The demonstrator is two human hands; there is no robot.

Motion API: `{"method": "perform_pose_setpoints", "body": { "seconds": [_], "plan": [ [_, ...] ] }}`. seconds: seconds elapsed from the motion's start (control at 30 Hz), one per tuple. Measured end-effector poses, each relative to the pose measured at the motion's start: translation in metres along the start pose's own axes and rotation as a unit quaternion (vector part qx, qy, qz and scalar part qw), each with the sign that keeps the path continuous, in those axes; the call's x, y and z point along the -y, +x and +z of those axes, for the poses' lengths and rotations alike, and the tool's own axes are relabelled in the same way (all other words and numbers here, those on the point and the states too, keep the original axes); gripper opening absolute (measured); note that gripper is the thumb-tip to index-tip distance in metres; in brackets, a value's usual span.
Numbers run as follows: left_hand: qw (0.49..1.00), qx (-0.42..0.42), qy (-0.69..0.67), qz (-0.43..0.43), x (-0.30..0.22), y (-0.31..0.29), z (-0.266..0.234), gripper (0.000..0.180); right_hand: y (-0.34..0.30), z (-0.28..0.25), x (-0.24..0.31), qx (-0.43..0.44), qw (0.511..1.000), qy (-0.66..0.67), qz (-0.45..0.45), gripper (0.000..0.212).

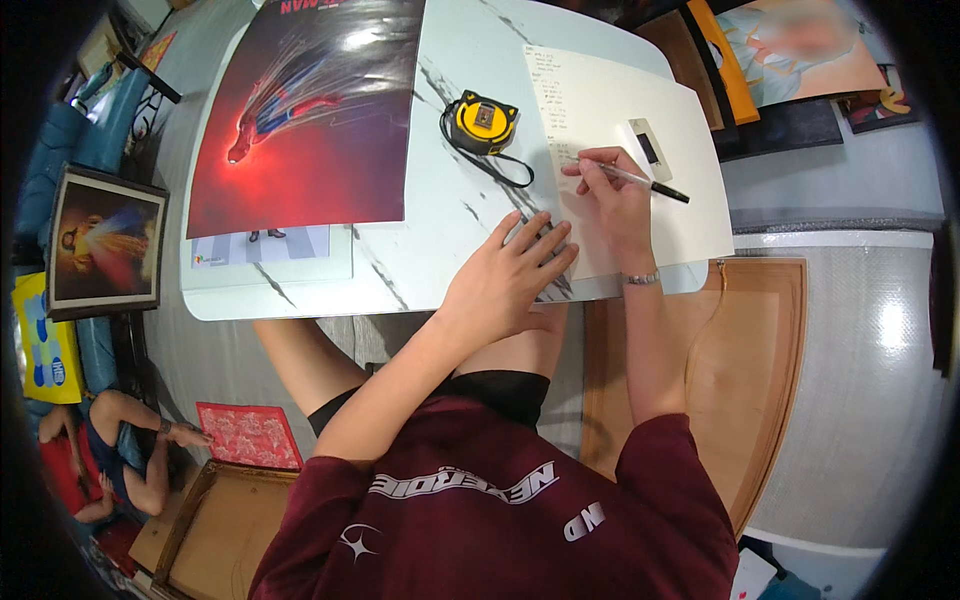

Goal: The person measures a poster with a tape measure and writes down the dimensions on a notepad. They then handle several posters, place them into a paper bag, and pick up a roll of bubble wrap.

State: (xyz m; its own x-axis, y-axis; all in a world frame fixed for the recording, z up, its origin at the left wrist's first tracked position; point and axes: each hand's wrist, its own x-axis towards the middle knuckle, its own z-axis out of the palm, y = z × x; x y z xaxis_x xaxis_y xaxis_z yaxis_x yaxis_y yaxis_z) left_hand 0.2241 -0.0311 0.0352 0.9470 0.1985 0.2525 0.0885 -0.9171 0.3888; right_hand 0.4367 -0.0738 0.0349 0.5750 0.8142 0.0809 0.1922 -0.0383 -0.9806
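My right hand (pixel 617 200) is closed around a pen (pixel 640 181) with a clear barrel and a black end. It rests on a large cream sheet (pixel 690 215) that has lines of handwriting down its left side. Flat on the marbled white table (pixel 380 265), at the sheet's lower left, lies my left hand (pixel 512 262), its fingers spread and holding nothing. A yellow and black tape measure (pixel 481 124) with a wrist strap sits beyond the left hand. Just past the right hand, a small pale block with a dark centre (pixel 648 150) lies on the sheet.
A glossy red poster (pixel 310 120) covers the table's left side, over another print (pixel 262 246). Framed pictures (pixel 108 240) stand at left; a wooden panel (pixel 745 370) leans at right. Another person's legs (pixel 135 450) show at lower left. More pictures (pixel 800 60) lie at far right.
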Motion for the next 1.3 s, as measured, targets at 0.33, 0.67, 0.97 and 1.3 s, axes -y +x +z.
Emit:
{"method": "perform_pose_setpoints", "body": {
  "seconds": [0.33, 0.67, 0.97, 1.3],
  "plan": [
    [0.999, -0.036, 0.031, -0.002, 0.001, -0.002, 0.009, 0.050, 0.004, -0.003, -0.008, -0.001, 0.999, 0.034, 0.009, 0.007],
    [0.999, -0.013, 0.035, -0.019, -0.001, 0.001, 0.010, 0.076, 0.004, 0.006, -0.014, -0.020, 0.999, -0.016, -0.024, 0.010],
    [0.999, -0.018, 0.034, -0.014, 0.000, 0.002, 0.009, 0.079, 0.002, 0.004, -0.007, -0.015, 0.999, -0.031, -0.009, 0.010],
    [0.999, -0.023, 0.038, -0.017, 0.000, 0.000, 0.011, 0.078, 0.002, -0.001, -0.015, -0.019, 0.999, -0.033, -0.028, 0.015]
  ]
}}
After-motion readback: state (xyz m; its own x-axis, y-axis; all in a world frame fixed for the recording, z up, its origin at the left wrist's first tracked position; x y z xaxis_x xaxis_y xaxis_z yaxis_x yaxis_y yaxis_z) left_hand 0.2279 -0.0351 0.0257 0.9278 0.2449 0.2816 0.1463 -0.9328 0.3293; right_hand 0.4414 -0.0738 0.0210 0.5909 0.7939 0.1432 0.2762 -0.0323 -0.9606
